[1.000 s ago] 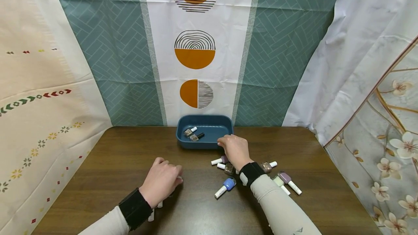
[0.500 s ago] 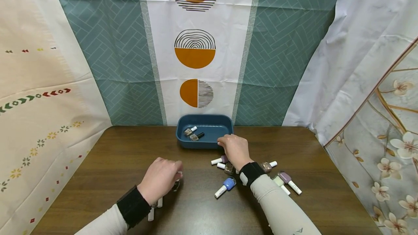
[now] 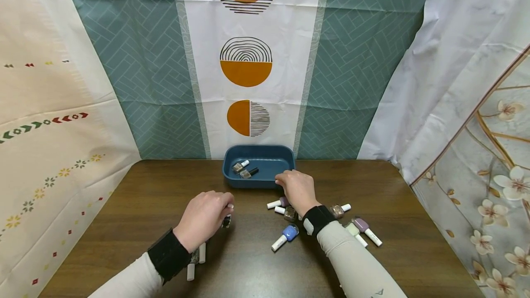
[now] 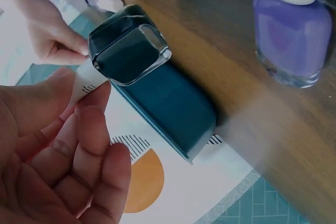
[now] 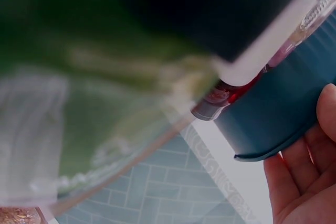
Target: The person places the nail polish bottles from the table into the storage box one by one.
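Observation:
In the head view my left hand (image 3: 204,219) is raised over the left side of the table. Its thumb and fingers pinch the white cap of a dark nail polish bottle (image 4: 128,48), whose glass end points away from the palm. At the back middle stands a blue bin (image 3: 273,168) with two small nail polish bottles (image 3: 246,174) lying in its left part. My right hand (image 3: 299,190) grips the bin's near right rim, thumb outside and fingers over the edge in the right wrist view. Under my left wrist lie white-capped bottles (image 3: 202,253), partly hidden.
Around my right forearm lie several nail polish bottles: a blue one (image 3: 290,232), a mauve one (image 3: 361,224), a pale green one (image 3: 353,229) and glittery ones (image 3: 337,211). A patterned curtain (image 3: 256,82) hangs behind the table (image 3: 165,183).
My left hand has risen slightly and turned, so the dark nail polish bottle now shows below its fingers. The right hand and the bin stay in place.

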{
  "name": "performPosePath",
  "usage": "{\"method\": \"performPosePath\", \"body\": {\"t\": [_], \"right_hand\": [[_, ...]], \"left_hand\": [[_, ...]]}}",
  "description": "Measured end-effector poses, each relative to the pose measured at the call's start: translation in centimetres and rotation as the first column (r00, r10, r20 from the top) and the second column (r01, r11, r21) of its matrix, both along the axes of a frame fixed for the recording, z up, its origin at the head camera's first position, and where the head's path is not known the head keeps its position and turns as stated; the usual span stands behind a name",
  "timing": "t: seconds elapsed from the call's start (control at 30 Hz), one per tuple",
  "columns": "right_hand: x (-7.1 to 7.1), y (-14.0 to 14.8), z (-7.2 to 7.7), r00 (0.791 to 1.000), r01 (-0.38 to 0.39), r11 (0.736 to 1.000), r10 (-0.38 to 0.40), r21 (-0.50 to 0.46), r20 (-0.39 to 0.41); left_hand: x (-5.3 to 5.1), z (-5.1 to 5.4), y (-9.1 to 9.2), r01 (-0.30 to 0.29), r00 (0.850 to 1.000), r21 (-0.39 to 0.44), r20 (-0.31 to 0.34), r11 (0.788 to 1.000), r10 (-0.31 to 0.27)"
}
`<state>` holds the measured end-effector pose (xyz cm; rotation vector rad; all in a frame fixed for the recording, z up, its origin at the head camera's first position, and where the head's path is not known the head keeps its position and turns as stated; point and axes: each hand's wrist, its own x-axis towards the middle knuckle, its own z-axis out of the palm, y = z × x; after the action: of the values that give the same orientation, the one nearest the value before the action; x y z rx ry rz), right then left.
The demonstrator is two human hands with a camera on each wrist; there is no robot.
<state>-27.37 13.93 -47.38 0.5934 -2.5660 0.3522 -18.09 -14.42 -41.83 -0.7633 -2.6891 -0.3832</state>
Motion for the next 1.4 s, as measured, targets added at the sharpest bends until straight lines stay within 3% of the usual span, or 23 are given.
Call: {"method": "performPosePath", "body": {"t": [0.33,0.73,1.4], "right_hand": [[0.0,0.0,-0.1,1.0,-0.002,1.0,0.002,-0.007,-0.005],[0.0,0.0,0.0,1.0,-0.004,1.0,0.004,0.007,-0.007],[-0.1,0.0,-0.1,1.0,0.005,1.0,-0.005,0.013,-0.022]], "left_hand": [[-1.1,0.8,0.4,-0.022,1.0,0.069,-0.013,0.997,0.023],[-3.5,2.0,0.7,-0.004,0.993,0.097,-0.115,0.995,0.015],[-6.9,3.5,1.3,-0.01,0.992,0.116,-0.125,0.993,0.024]]}}
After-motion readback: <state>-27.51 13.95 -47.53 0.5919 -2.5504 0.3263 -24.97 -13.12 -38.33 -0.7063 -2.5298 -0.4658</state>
